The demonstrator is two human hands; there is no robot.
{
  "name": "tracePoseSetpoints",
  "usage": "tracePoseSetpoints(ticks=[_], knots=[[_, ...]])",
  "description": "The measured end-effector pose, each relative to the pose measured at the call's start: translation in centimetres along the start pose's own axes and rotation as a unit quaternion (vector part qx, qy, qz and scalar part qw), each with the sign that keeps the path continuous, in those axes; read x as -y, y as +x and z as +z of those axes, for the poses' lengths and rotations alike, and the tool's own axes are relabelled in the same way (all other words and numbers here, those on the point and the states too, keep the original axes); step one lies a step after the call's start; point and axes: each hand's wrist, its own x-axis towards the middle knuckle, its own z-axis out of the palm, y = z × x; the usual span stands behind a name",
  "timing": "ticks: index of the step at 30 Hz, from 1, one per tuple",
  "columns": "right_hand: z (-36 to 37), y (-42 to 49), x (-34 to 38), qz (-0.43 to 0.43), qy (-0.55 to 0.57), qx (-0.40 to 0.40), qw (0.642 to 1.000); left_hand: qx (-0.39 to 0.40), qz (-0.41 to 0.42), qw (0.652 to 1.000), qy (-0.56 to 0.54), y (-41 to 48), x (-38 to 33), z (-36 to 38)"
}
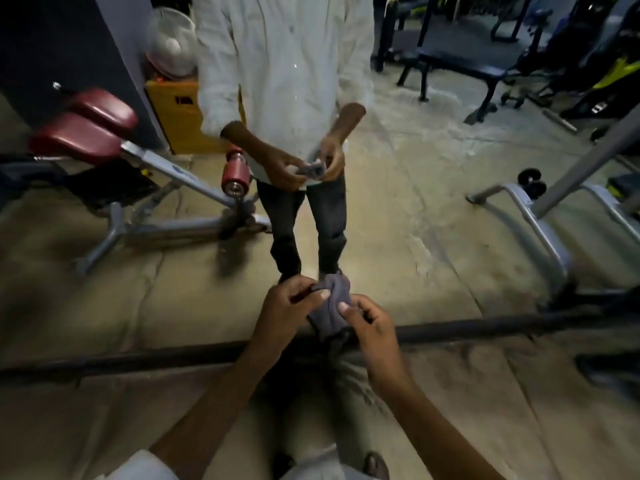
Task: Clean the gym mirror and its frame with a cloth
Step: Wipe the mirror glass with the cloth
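**Far left:** a red-padded bench (86, 133), seen as a reflection. Behind it stand a white fan (171, 46) and a yellow box (180, 116).

**Lower left to right:** the frame (138, 358), a dark bar running across the view. It marks the bottom edge of the mirror (415, 188), and everything above it reads as reflection.

**Centre, above:** the reflected person (287, 81) in a pale shirt, hands together at the waist.

**Centre, left of the cloth:** the left hand (287, 308). Thumb and fingers are curled and pinch the cloth's upper left edge.

**Centre:** the cloth (329, 306), grey and bunched. It is held between the two hands and hangs in front of the bottom bar. Whether it touches the glass cannot be told. The two-handed hold looks like folding or gathering it into a pad before wiping.

**Centre, right of the cloth:** the right hand (372, 323). Thumb and forefinger pinch the cloth's right side, and the other fingers are curled beneath.

**Upper right:** a dark flat bench (460, 60), reflected.

**Right:** a grey machine base (540, 230) resting on the floor.

**Status:** judged to be preparation, with wiping not yet begun.
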Motion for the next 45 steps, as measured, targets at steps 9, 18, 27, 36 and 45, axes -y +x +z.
tracePoseSetpoints(ticks=[9,18,27,36,45], knots=[[-2.9,-3.5,-5.4,-0.029,-0.201,0.022,0.979,-0.058,-0.156,0.984,-0.063,-4.4,3.0,4.7],[-5.1,-2.3,-6.1,-0.031,-0.192,0.100,0.976,-0.029,-0.190,0.971,-0.144,-5.7,3.0,5.7],[-6.5,-0.2,-4.9,0.004,-0.070,0.023,0.997,-0.007,-0.160,0.972,-0.170,-5.7,3.2,6.7],[-9.4,1.6,-3.6,0.090,0.033,0.110,0.989,0.163,-0.212,0.936,-0.230,-6.3,2.0,7.0],[-9.3,-1.1,-4.9,-0.120,-0.319,0.117,0.933,0.054,-0.209,0.949,-0.228,-6.3,2.2,7.8]])
